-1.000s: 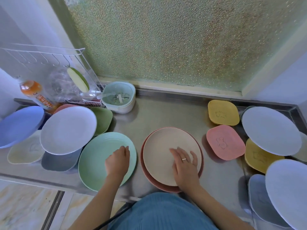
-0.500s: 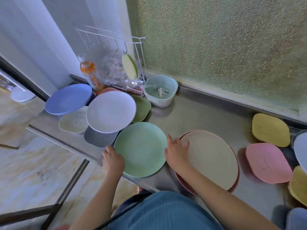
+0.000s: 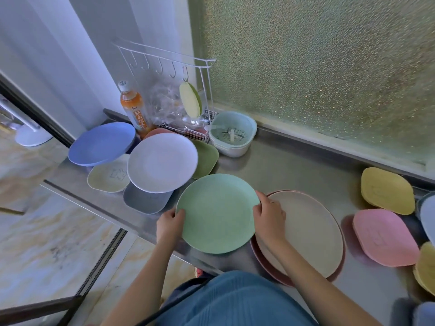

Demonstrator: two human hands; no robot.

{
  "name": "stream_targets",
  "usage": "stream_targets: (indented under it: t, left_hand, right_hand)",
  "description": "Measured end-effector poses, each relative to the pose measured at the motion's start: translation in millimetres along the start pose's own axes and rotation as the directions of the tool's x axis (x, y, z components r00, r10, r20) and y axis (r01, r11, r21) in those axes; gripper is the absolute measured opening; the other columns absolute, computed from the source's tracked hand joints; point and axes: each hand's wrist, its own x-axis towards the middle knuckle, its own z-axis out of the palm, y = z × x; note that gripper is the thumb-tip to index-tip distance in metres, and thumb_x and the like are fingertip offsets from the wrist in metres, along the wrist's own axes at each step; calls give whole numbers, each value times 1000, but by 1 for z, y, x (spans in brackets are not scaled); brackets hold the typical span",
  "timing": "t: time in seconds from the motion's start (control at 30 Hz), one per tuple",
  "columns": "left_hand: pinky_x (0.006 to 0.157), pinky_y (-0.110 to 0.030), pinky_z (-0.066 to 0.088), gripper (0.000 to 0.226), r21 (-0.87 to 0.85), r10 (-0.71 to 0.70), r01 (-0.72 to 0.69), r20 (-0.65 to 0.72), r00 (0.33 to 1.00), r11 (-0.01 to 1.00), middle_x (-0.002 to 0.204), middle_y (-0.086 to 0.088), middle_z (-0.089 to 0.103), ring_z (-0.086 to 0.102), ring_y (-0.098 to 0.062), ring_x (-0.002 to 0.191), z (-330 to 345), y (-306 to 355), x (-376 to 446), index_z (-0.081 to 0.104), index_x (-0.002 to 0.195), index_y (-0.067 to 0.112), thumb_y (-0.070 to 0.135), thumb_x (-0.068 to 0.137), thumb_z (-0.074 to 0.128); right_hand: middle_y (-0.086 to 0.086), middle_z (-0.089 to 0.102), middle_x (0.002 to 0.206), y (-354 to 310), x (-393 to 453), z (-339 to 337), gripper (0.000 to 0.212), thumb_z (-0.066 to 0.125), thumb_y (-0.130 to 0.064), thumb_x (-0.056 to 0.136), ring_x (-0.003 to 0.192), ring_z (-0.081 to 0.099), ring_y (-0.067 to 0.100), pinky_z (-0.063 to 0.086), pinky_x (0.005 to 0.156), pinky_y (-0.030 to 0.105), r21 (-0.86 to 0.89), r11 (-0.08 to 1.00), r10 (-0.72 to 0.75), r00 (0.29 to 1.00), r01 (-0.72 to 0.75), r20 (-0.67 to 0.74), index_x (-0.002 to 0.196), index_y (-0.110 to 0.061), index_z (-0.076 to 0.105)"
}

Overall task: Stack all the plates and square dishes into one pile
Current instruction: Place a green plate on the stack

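A round mint-green plate (image 3: 217, 212) is held by both hands at its rim. My left hand (image 3: 170, 225) grips its left edge and my right hand (image 3: 269, 214) grips its right edge. Just right of it a beige plate (image 3: 313, 234) lies on a dark red plate (image 3: 261, 260). At the left, a white plate (image 3: 162, 162), a blue plate (image 3: 102, 143), a cream square dish (image 3: 108, 176), a grey square dish (image 3: 146, 201) and an olive green dish (image 3: 207, 157) overlap one another. A pink square dish (image 3: 384, 236) and yellow square dishes (image 3: 387, 189) lie at the right.
The steel counter (image 3: 294, 165) runs along a frosted window. A white wire rack (image 3: 169, 90), an orange drink bottle (image 3: 133, 107) and a pale green strainer bowl (image 3: 231, 134) stand at the back left. The counter's front edge drops to a marble floor.
My left hand moved to the green plate's left rim and my right hand left the beige plate for its right rim. The view swung left.
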Motion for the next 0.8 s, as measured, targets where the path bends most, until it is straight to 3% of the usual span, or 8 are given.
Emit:
stream_targets:
  t: [0.13,0.27,0.37,0.47,0.6,0.73,0.8]
  left_hand:
    - [56,-30,17,41,46,146,-149,74,987,988,53,0,22,24,-18,53,30,30,-13,24,56,17,25,90,47]
    - [49,-28,19,47,209,231,-269,189,954,940,50,-1,31,30,-19,50,63,57,-29,27,52,15,32,93,43]
    - [45,-27,22,51,281,304,-374,263,916,884,48,-2,34,34,-20,48,87,71,-43,29,50,13,34,95,42]
    - [45,-25,26,52,354,338,-446,327,882,822,50,-2,39,40,-21,51,105,80,-52,33,50,13,38,95,40]
    - [53,-26,37,49,491,374,-542,403,835,682,63,-5,52,54,-26,63,122,85,-58,38,54,13,41,95,36]
    - [63,-30,47,43,603,354,-561,436,827,567,83,-8,66,65,-29,79,132,77,-61,58,73,12,42,96,36]
    - [63,-29,46,41,639,346,-549,426,836,540,81,-6,64,62,-27,76,134,73,-62,57,74,14,42,96,37]
  right_hand:
    - [8,65,93,36,-10,-27,46,43,-9,90,98,50,28,37,87,42,22,996,83,990,-81,-117,133,-22,49]
    - [4,68,97,78,-21,-54,43,44,-11,91,87,58,22,49,81,41,-23,991,123,968,-132,-218,132,-21,51]
    - [7,68,99,106,-28,-65,47,43,-7,87,90,60,27,49,83,44,-20,977,197,939,-211,-283,130,-25,51]
    - [14,66,89,132,-36,-72,45,44,-7,88,86,58,33,46,82,48,-35,961,254,923,-276,-290,129,-23,50]
    - [18,66,93,155,-42,-81,41,45,-8,89,91,57,37,44,83,46,-81,944,286,918,-319,-274,128,-19,51]
    - [17,65,95,163,-48,-83,42,44,-10,90,96,56,36,38,87,45,-150,937,281,936,-315,-212,132,-19,48]
    - [14,66,92,163,-51,-82,43,44,-9,90,94,57,34,38,87,45,-155,939,275,941,-307,-195,132,-20,47]
